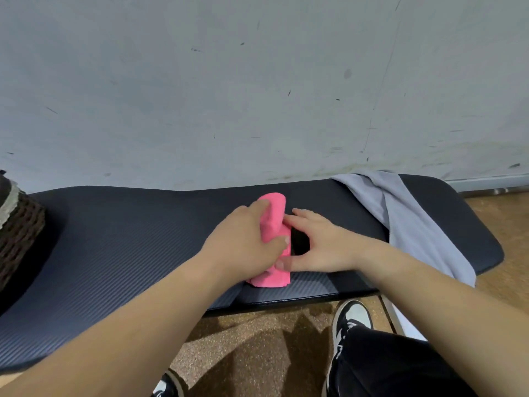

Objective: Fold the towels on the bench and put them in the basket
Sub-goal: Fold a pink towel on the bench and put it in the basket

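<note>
Two hands on bench. Left hand [246,239]: fingers curled around pink towel [273,222], folded narrow, mid-bench. Right hand [323,243]: open, flat, fingertips touching towel's right edge. Bench [114,239]: black, ribbed. Grey towel [400,213]: unfolded, draped over right end. Basket [20,224]: dark wicker, far left.

Soft pink cloth towel [273,224] lies on a matt, finely ribbed black padded bench [114,239].
</note>
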`<state>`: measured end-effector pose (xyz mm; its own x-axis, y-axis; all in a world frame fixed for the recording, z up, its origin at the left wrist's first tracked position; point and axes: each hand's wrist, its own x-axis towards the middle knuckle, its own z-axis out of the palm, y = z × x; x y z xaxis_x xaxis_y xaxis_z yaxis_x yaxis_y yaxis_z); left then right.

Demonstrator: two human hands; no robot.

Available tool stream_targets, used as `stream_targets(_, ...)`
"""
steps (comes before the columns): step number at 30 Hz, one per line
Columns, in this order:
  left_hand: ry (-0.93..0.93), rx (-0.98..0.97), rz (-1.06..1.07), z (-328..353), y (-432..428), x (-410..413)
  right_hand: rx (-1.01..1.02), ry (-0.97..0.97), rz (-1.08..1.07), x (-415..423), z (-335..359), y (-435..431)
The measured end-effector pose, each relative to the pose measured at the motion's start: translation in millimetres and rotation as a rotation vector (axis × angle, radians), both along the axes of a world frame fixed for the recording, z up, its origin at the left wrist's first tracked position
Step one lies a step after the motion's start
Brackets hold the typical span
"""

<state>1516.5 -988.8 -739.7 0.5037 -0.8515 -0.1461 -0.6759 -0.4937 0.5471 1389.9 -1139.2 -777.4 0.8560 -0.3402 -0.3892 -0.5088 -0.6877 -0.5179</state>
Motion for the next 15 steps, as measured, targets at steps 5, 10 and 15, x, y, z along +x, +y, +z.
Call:
stream_targets(5, -0.133, 0.087, -0.181, -14, -11, -19, 0.1, -0.219, -0.101, -8, 5, -14)
stream_targets(10, -0.197, 0.13, -0.048, -23, -9, -19, 0.008, -0.243, -0.125, -2, -6, -15)
stream_targets(15, -0.07, 0.228, 0.199, -33, -12, -19, -0.086, -0.095, -0.148, 7, -13, -15)
